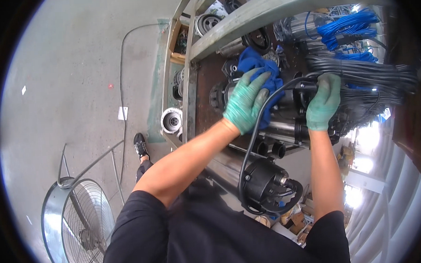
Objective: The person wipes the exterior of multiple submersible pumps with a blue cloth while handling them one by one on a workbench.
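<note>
My left hand (pixel 247 101), in a green glove, presses a blue cloth (pixel 274 74) against a steel cylinder lying on the workbench. Its fingers are bent over the cloth. My right hand (pixel 324 100), also gloved in green, is closed beside the black end of that cylinder. What its fingers grip is hidden. A black cable (pixel 252 148) arches between my arms, from a submersible pump (pixel 264 183) with a black handled head, near my body, up to my right hand. More steel cylinders (pixel 285 128) lie next to the cloth.
Coiled black cables (pixel 368 75) and blue cables (pixel 349 29) sit at the far right. A metal frame rail (pixel 280 15) crosses over the bench. On its left side is a round white-rimmed part (pixel 172 121). A large fan (pixel 78 226) stands on the floor, where a cable (pixel 122 83) runs.
</note>
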### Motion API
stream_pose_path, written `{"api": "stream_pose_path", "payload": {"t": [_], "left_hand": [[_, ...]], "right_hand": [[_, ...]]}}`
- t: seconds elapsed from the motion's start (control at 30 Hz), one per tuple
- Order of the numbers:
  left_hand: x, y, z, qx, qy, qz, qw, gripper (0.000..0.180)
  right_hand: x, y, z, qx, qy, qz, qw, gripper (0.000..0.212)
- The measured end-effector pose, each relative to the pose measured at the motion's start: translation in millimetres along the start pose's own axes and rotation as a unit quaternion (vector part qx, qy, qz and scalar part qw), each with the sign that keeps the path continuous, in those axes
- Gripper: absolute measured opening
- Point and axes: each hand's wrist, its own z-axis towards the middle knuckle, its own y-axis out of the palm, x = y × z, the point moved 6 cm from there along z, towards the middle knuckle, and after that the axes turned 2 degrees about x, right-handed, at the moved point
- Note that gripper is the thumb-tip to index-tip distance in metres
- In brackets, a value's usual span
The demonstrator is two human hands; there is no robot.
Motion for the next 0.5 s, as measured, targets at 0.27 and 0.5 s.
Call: {"api": "stream_pose_path", "payload": {"t": [0.27,0.5], "left_hand": [[-134,-37,-55,0.12,-0.183,0.092,0.971,0.035],[-90,-49,-69,0.001,-0.059,0.068,0.996,0.047]], "right_hand": [[-10,5,7,-0.014,0.034,0.029,0.999,0.018],[7,-1,-5,0.001,0.043,0.037,0.998,0.022]]}}
